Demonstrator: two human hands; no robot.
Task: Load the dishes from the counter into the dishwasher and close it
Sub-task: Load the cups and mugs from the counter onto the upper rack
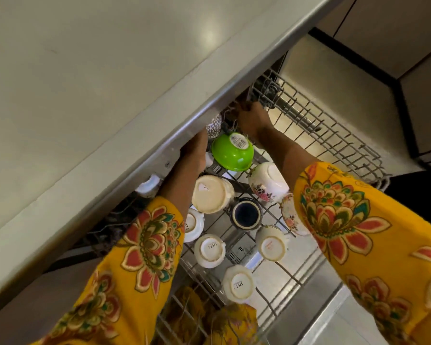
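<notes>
Upturned "SISTA" cups [209, 250] fill the rack [339, 135]; both hands' grips are hidden.

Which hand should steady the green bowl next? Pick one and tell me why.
Left, probably. The left hand sits right beside the green bowl, with its fingers hidden under the counter edge. The right hand is busy further back in the rack, its grip curled on something there.
</notes>
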